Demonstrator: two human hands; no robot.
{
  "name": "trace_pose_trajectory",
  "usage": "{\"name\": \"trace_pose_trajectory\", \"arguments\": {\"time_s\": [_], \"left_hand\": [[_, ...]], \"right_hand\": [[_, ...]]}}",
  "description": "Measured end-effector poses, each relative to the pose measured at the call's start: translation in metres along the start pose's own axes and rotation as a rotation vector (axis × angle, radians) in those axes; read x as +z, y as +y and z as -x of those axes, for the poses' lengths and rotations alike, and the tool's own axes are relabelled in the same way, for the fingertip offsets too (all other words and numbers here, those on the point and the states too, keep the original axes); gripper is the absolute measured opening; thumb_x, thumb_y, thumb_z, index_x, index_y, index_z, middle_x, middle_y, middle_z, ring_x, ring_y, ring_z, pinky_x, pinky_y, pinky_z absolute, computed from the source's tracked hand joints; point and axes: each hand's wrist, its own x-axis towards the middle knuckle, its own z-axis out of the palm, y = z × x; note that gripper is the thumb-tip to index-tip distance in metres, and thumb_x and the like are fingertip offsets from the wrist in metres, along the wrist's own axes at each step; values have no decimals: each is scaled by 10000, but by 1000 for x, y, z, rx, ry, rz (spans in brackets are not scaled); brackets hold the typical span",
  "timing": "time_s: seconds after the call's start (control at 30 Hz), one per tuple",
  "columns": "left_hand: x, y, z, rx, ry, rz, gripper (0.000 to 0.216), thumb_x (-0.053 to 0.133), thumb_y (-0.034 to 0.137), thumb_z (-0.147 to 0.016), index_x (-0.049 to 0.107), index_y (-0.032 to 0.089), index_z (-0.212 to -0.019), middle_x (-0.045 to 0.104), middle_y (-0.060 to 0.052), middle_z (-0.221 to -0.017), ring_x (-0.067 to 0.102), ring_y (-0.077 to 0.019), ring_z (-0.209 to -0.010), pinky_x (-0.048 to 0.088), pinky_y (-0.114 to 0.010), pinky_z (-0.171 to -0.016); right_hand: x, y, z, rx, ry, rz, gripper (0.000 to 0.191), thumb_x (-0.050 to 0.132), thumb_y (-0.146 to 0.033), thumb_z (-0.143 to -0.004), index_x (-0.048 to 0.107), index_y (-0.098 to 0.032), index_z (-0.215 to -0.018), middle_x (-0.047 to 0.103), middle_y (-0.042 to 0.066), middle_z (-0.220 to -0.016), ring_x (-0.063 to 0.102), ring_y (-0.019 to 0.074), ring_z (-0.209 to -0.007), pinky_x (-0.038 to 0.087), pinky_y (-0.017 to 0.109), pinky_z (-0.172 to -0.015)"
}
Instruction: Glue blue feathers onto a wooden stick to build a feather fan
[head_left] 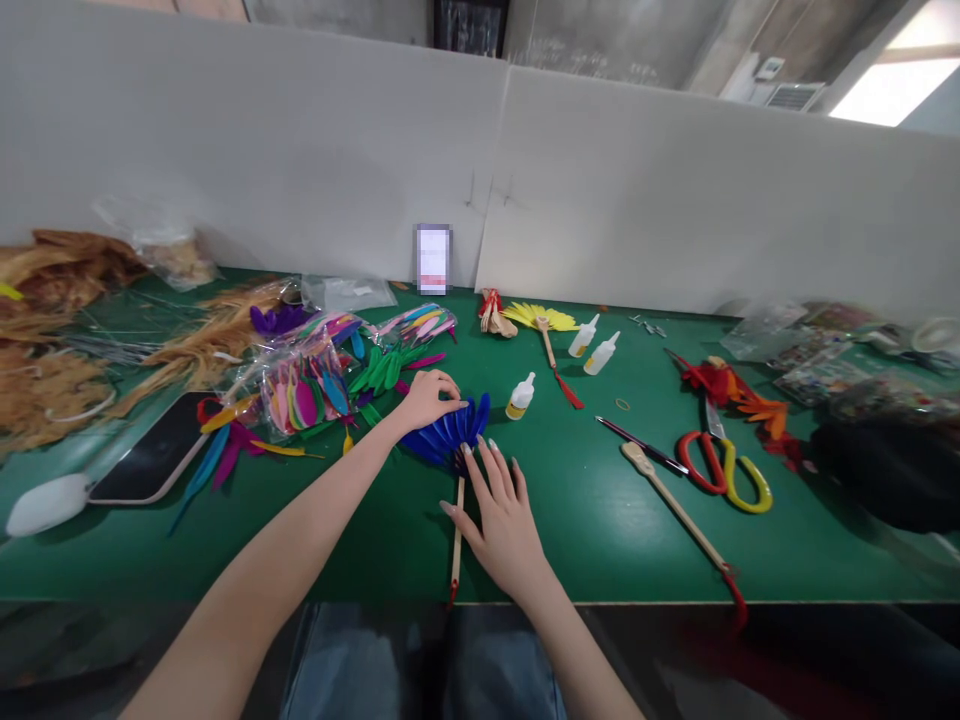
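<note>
A small fan of dark blue feathers (442, 436) lies on the green table, with its wooden handle (458, 530) pointing toward me and a red cord at the end. My left hand (431, 398) reaches over the feathers from the left, thumb and fingertips closed on the upper edge of a blue feather. Spread out beside the handle, my right hand (501, 515) has its fingertips resting at the base of the feathers and its thumb by the handle. Just beyond stands a small glue bottle (519, 398) with a white nozzle.
Bags of coloured feathers (300, 385) and green feathers (384, 370) lie left. A finished yellow feather fan (541, 318) and two more glue bottles (600, 355) are behind. To the right are scissors (726, 468), a pen (641, 444) and a bare fan stick (675, 508).
</note>
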Motion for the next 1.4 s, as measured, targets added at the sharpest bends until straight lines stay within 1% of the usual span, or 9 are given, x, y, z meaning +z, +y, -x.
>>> {"name": "trace_pose_trajectory", "arguments": {"time_s": [0.1,0.23,0.4,0.6,0.87,1.03,1.4], "left_hand": [[0,0,-1,-4,-18,38,188,743,321,-707,677,185,-594,709,-47,-879,617,-233,-958,379,-392,-944],[0,0,-1,-17,-45,91,172,715,298,-726,673,179,-609,719,-43,-882,643,-204,-892,456,-311,-849],[0,0,0,-48,-50,129,176,695,301,-734,672,172,-616,723,-47,-885,659,-184,-817,483,-259,-774],[-1,-1,-1,-70,-51,147,177,695,290,-723,659,169,-599,725,-46,-870,658,-179,-790,485,-254,-752],[1,-3,-1,-71,-44,156,205,671,329,-732,654,168,-606,721,-52,-877,657,-189,-794,487,-274,-755],[2,-5,-1,-68,-42,158,210,671,340,-731,651,173,-605,720,-47,-880,653,-188,-798,488,-279,-756],[-1,-1,0,-100,-56,161,192,655,311,-748,648,161,-627,720,-62,-900,651,-188,-790,491,-283,-755]], "right_hand": [[0,0,0,-2,3,11,638,343,-513,-943,244,-179,-1477,251,86,-1535,204,263,-1415,251,520,-1108],[0,-1,0,0,10,11,634,340,-514,-943,253,-179,-1475,256,82,-1533,216,261,-1412,249,513,-1108],[0,-1,0,-1,1,21,636,333,-515,-944,252,-172,-1474,250,75,-1534,213,255,-1414,254,515,-1106],[0,0,-1,4,-3,25,636,321,-524,-945,264,-170,-1470,253,77,-1533,214,256,-1413,248,514,-1109],[1,-1,0,8,12,23,631,331,-517,-944,266,-175,-1470,264,82,-1530,216,254,-1412,248,509,-1110],[2,-1,1,3,23,19,636,336,-518,-941,238,-194,-1480,266,77,-1531,220,255,-1411,252,512,-1107],[2,-1,1,2,20,22,636,335,-518,-941,249,-185,-1476,253,80,-1535,215,257,-1412,251,510,-1108]]}}
